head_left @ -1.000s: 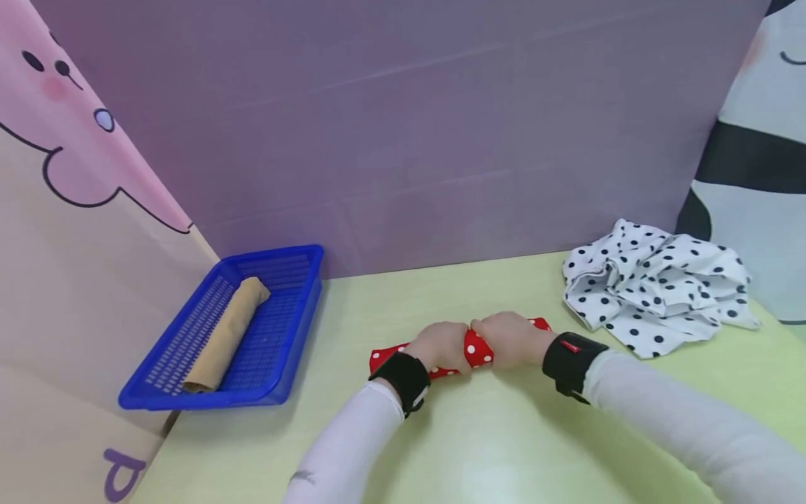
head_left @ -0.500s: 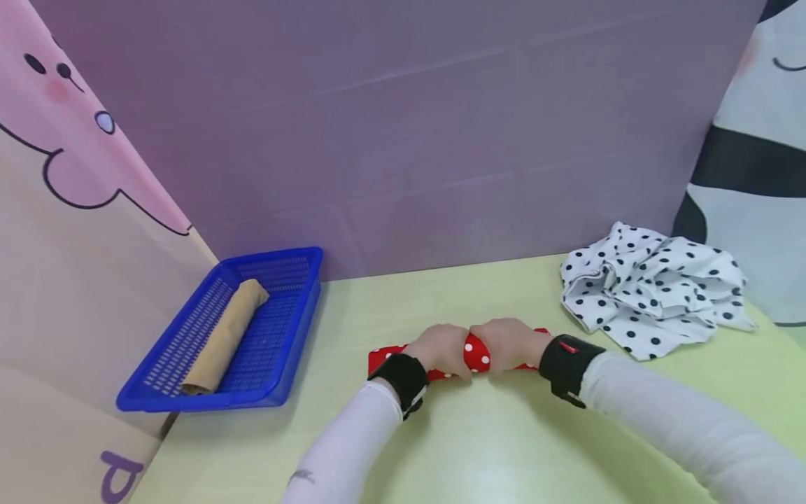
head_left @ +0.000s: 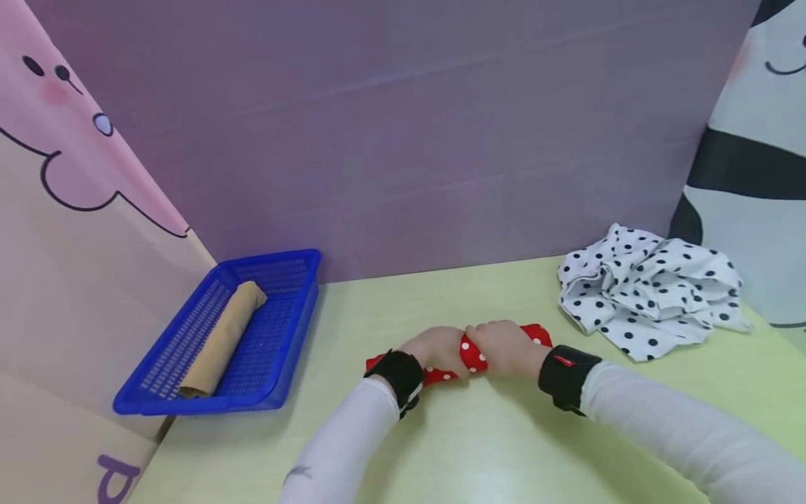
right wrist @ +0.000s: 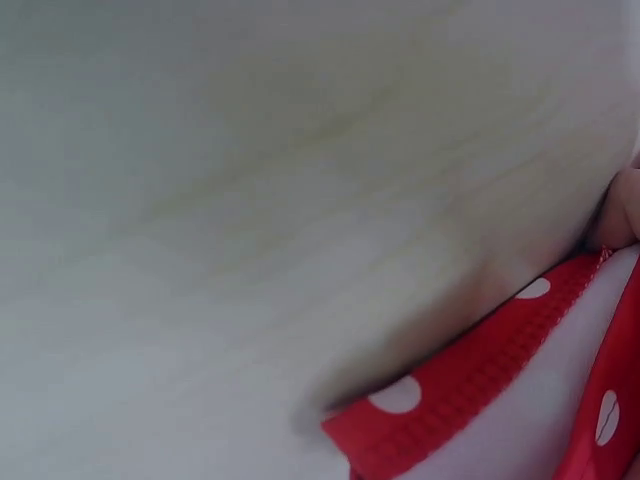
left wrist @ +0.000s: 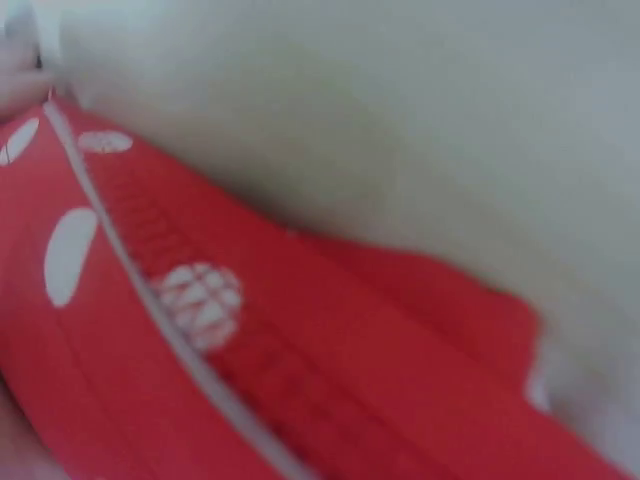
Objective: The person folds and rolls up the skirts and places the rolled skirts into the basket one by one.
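A red cloth with white polka dots (head_left: 472,355), rolled or bunched into a narrow length, lies crosswise just over the table. My left hand (head_left: 439,350) grips it left of its middle, and my right hand (head_left: 504,348) grips it close by on the right. A short dotted stretch shows between the two fists, and an end sticks out past each hand. The left wrist view is filled by a stitched hem of the cloth (left wrist: 270,300). In the right wrist view, a loose edge of the cloth (right wrist: 445,400) hangs beside part of a finger (right wrist: 622,210).
A blue plastic basket (head_left: 296,364) stands at the left, holding a rolled tan cloth (head_left: 223,336). White fabric with black dots (head_left: 648,287) lies crumpled at the back right. A purple-grey backdrop (head_left: 403,140) rises behind the pale yellow-green table (head_left: 453,448).
My right hand has turned a little on the red cloth, dipping and coming back, so more of the cloth's right end shows. My left hand keeps its grip. The head view has shifted slightly.
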A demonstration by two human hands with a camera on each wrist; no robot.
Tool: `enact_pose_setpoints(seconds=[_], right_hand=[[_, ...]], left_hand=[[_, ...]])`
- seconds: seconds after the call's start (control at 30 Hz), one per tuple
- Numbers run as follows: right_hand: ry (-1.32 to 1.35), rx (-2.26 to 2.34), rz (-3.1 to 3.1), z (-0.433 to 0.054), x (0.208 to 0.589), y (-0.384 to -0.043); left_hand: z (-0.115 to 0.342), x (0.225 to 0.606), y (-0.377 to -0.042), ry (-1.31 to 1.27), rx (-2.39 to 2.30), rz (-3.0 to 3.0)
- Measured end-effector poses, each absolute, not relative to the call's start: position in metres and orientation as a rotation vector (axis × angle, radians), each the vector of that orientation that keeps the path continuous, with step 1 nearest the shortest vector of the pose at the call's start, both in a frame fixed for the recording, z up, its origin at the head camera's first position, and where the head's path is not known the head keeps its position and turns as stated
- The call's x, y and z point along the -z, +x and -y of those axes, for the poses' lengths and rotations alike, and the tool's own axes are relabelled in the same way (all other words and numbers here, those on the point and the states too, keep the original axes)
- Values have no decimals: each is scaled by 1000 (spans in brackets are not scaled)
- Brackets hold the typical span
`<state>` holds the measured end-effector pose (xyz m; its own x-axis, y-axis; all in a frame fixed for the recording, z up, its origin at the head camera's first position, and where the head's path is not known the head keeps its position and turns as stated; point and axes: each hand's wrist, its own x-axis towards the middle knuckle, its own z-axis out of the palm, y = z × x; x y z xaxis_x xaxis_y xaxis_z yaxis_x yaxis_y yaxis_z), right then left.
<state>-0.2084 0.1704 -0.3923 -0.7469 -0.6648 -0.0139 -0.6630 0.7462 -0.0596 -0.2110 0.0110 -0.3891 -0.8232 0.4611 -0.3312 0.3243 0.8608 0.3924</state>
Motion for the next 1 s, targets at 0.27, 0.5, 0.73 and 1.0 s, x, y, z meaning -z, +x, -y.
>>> enact_pose_setpoints(seconds=[0.27,0.5,0.73,1.0], right_hand=[[-1305,42,-2908,-176,395,-213],[-1623,-215,-2954,-189,386,-225],[-2479,-327,-2910,-191,368,-232],[-2795,-408,-2822,-189,365,-233]], left_hand=[[3,367,-196,493,-451,-2460],[26,333,-196,277,-401,-2306],[25,349,-199,409,-981,-2008],[3,383,-184,429,-1557,-1565]])
